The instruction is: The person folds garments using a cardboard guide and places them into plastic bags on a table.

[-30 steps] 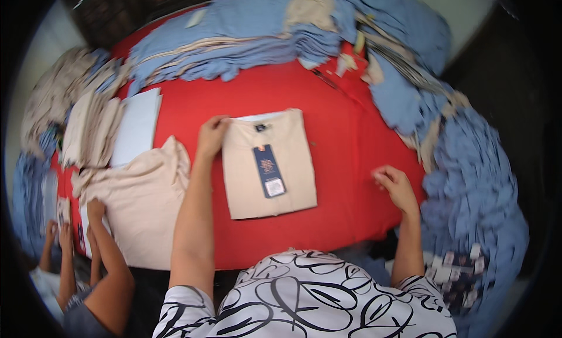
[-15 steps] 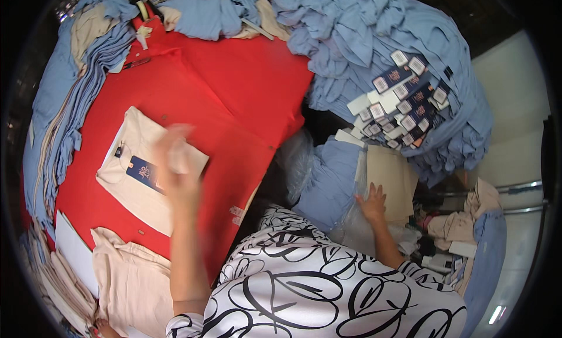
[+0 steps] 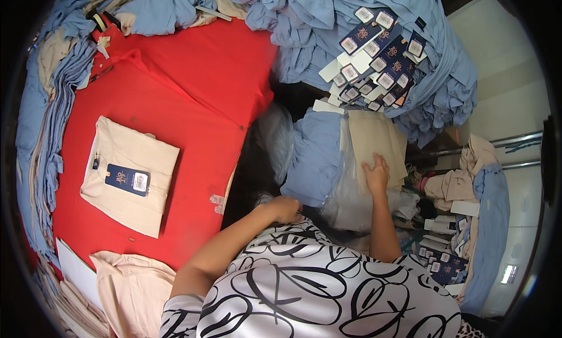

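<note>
A folded cream shirt [image 3: 143, 156] lies flat on the red-covered table [image 3: 193, 98], bearing a navy hang tag [image 3: 127, 179]. My left hand [image 3: 282, 210] is away from it, at my lap just past the table's edge. Its fingers curl downward, and whatever they hold, if anything, is hidden. To the right, my right hand [image 3: 376, 173] rests with fingers stretched out on a flat tan sheet or packet [image 3: 374, 133]. Clear plastic wrap [image 3: 351, 209] lies just below that, beside a blue folded garment [image 3: 313, 156].
A large heap of blue garments [image 3: 316, 16] fills the far side, topped by several navy tags [image 3: 392, 63]. Stacked blue garments [image 3: 50, 121] line the table's left edge. Another cream garment [image 3: 132, 285] lies at the near left, beside a white board [image 3: 79, 276].
My left hand has left the folded shirt and come right, down to my lap. The right hand stays on the tan sheet. The whole view has shifted, moving the scene left.
</note>
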{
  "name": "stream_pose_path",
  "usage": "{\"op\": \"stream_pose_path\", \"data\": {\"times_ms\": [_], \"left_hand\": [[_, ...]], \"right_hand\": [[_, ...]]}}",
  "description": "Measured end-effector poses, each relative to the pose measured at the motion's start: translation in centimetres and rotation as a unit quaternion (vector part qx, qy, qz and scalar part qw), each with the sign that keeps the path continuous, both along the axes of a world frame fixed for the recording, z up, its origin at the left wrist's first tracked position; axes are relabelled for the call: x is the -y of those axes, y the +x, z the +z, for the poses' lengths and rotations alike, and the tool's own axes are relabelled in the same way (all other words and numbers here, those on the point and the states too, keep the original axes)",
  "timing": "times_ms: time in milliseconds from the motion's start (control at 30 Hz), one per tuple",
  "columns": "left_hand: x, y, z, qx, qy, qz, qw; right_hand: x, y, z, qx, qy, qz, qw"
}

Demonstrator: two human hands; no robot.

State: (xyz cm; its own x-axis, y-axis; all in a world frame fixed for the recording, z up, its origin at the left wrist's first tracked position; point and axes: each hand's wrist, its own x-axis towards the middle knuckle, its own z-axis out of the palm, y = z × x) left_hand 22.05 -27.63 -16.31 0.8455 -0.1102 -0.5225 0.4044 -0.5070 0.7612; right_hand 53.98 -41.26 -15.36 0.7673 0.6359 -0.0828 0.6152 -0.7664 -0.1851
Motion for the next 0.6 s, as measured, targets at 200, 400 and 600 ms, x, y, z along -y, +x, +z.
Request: {"op": "stream_pose_path", "data": {"times_ms": [200, 400, 600], "left_hand": [[3.1, 7.0, -5.4, 0.102, -0.018, 0.124, 0.987], [7.3, 12.5, -4.1, 0.147, -0.099, 0.088, 0.980], [9.1, 15.0, -8.9, 0.142, -0.123, 0.308, 0.933]], "right_hand": [[-4.9, -4.8, 0.4, -0.012, -0.165, -0.076, 0.983], [-4.4, -0.8, -0.8, -0.108, -0.100, -0.049, 0.988], [-2.0, 4.3, 4.3, -0.162, 0.018, 0.051, 0.985]]}}
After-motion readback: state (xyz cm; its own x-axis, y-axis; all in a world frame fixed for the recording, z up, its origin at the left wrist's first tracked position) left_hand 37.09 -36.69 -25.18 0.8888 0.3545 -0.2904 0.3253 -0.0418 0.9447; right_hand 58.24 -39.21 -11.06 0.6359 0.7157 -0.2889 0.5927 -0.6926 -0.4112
